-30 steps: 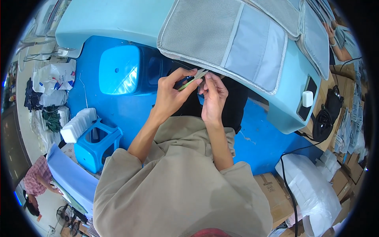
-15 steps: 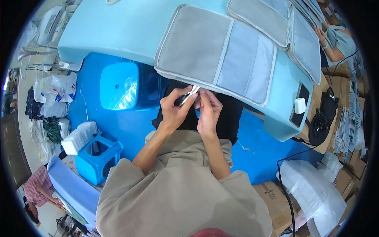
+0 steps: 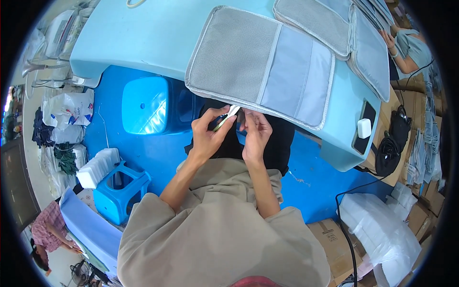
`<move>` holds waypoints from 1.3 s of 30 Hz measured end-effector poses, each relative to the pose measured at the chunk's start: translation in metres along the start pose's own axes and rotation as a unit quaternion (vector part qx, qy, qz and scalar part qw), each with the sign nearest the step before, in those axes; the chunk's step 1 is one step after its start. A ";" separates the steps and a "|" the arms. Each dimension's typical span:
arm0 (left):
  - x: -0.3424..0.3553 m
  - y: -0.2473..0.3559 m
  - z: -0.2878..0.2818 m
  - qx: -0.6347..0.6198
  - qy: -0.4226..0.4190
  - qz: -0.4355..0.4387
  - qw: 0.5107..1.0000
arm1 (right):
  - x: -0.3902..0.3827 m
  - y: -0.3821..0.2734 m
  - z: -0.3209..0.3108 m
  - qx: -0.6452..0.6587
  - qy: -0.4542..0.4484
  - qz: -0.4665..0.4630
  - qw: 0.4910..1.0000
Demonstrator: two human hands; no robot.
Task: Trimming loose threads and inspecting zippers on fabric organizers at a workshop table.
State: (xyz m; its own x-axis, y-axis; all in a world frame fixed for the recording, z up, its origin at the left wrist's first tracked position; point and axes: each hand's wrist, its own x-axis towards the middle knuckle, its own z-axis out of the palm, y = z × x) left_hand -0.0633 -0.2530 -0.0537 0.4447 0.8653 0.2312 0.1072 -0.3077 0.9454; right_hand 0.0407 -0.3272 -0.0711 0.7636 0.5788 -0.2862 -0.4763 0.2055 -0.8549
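A flat grey fabric case (image 3: 234,60) with a mesh panel and a smooth pale panel lies on the table, its near edge reaching over the rim. Just below that edge, my left hand (image 3: 206,135) is closed on a slim white-and-green tool (image 3: 228,118), too small to name exactly. Its white end points up toward the case's underside. Beside it my right hand (image 3: 256,136) is closed, with thumb and fingertips pinched close to the tool's white end. Whatever lies in that pinch is hidden.
The light-blue table (image 3: 138,33) also bears another grey case (image 3: 315,24), lying open, and a phone (image 3: 359,136) with a small white box (image 3: 364,128) on it. Blue stools (image 3: 146,105) stand at left. Cartons (image 3: 330,244) are at lower right. Other people work at both sides.
My right hand has moved slightly right, a little farther from the left. The left hand has shifted slightly left, still gripping the tool. The case lies almost as before.
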 end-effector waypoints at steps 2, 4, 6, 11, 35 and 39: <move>-0.003 -0.004 -0.006 0.012 -0.004 0.000 1.000 | 0.000 0.001 -0.002 -0.007 0.008 -0.020 1.000; -0.007 -0.009 -0.013 0.024 0.002 -0.015 1.000 | -0.004 -0.002 -0.003 -0.021 -0.003 -0.057 0.998; -0.012 -0.013 -0.020 0.031 0.010 -0.028 0.999 | -0.011 -0.010 0.003 -0.018 -0.026 -0.039 0.999; -0.014 -0.005 -0.029 0.048 0.042 -0.052 0.997 | -0.017 -0.034 0.030 0.058 -0.038 0.053 0.996; -0.013 -0.001 -0.029 0.061 0.053 -0.011 0.997 | -0.012 -0.039 0.023 0.011 -0.018 0.030 0.999; -0.006 -0.001 -0.026 0.077 0.030 0.081 0.993 | -0.013 -0.038 0.021 0.019 -0.018 0.033 0.999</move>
State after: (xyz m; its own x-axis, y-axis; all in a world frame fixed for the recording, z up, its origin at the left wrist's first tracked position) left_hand -0.0896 -0.2480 -0.0498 0.4145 0.8202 0.3942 0.1752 -0.4970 0.8499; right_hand 0.0399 -0.3265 -0.0256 0.7143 0.6198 -0.3249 -0.5417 0.1959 -0.8174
